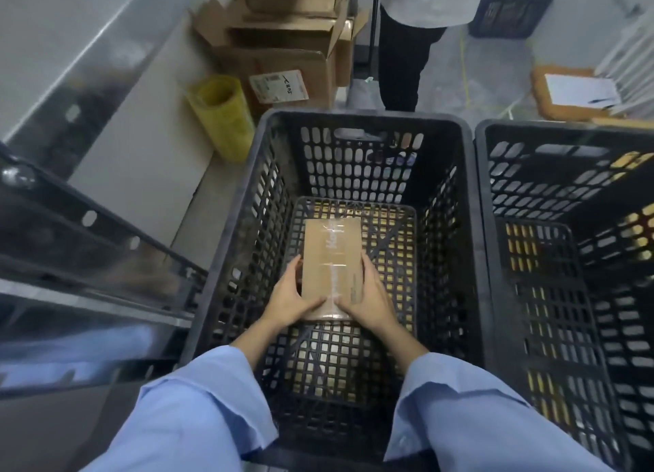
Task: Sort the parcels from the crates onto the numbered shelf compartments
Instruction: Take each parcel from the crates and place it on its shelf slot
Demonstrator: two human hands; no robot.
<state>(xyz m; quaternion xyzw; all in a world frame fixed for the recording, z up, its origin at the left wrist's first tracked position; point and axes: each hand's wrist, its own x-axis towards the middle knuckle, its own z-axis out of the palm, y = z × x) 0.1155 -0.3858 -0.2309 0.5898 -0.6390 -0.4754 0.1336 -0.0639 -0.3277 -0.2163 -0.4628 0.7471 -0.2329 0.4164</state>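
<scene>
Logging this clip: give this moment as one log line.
phase: pickup | left hand, right hand: holding parcel | parcel: inside black crate

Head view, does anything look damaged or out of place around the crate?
The parcel looks intact, held by the left hand and right hand inside the crate. Only oddity: a yellow roll leaning askew beside the opened cardboard boxes.

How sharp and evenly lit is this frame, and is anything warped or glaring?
Head view: the box, left hand and right hand look fairly sharp; the shelf at left is smeared; the wide lens bows the crate rim; tape on the box glints faintly; light is dim.
</scene>
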